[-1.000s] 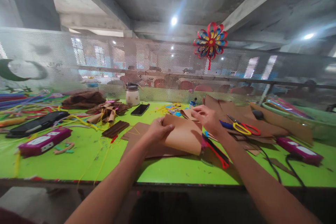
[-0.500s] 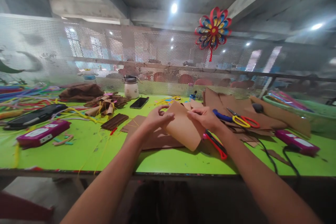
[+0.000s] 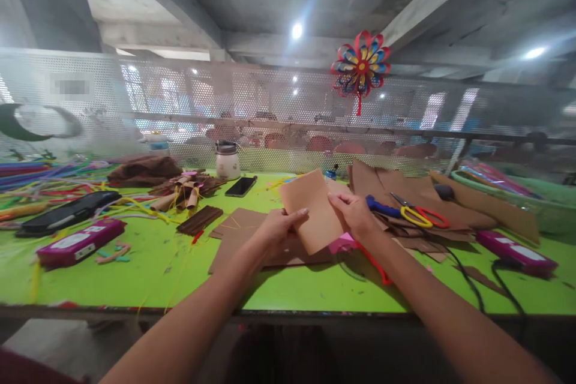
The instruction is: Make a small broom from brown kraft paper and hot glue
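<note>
The left hand point(image 3: 276, 229) pinches the light brown, flat piece of stiff paper point(image 3: 312, 210) between thumb and fingers, and the right hand point(image 3: 356, 213) pinches its right edge. The 2 hands hold it tilted above the darker brown, flat paper sheets point(image 3: 243, 225) on the shiny green table point(image 3: 193, 282). If the hands pull apart, it could rip. Squeezing hard could crease it. The right arm could bump the thin red tool point(image 3: 380, 269), which it partly hides.

brown paper sheet point(image 3: 310, 210) turned and raised, left hand point(image 3: 279, 229) shifted lower, right hand point(image 3: 353, 211) now at its right edge
</note>
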The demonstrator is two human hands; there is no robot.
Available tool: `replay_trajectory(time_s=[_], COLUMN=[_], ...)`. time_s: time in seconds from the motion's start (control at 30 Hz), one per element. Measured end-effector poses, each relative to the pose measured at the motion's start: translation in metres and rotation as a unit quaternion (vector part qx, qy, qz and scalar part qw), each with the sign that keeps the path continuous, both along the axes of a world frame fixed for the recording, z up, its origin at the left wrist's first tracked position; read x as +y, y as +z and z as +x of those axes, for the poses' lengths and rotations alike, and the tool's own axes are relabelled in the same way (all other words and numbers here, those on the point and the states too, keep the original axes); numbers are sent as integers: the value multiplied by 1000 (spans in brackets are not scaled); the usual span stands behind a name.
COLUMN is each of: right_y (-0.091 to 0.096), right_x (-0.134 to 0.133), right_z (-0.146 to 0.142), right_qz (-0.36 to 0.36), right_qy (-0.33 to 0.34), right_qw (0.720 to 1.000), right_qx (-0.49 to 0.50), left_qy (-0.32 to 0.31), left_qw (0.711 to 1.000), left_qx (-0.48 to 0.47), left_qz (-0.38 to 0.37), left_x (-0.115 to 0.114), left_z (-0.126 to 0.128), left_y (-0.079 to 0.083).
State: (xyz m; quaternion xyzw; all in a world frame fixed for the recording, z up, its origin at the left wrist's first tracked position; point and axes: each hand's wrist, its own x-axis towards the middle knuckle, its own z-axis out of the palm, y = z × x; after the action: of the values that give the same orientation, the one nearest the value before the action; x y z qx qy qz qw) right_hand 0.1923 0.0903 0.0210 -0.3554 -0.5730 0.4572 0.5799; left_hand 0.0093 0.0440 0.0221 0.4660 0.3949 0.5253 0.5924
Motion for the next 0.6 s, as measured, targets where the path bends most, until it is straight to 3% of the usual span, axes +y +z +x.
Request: replay_trajectory(time_s=[0.13, 0.3, 0.37, 0.43, 0.53, 0.6], right_y=[-4, -7, -8, -8, -5, -2], right_x=[7, 14, 14, 14, 12, 11], right_z=[3, 11, 14, 16, 13, 6], right_qz=[-24, -44, -59, -76, -93, -94], right_qy=[-1, 14, 43, 87, 161, 209], right_qw=[1000, 999, 996, 989, 968, 948], right_qx=[6, -19, -49, -91, -170, -222], left_qy=[-40, -99, -60, 68, 206, 242], left_qw=[999, 985, 979, 960, 927, 902], left_qx=[7, 140, 195, 264, 281, 308], left_qz=[-12, -17, 4, 67, 137, 179], left_x=[-3, -6, -5, -3, -4, -7], left_z=[-3, -11, -22, -37, -54, -54], left_y=[0, 7, 16, 30, 54, 64])
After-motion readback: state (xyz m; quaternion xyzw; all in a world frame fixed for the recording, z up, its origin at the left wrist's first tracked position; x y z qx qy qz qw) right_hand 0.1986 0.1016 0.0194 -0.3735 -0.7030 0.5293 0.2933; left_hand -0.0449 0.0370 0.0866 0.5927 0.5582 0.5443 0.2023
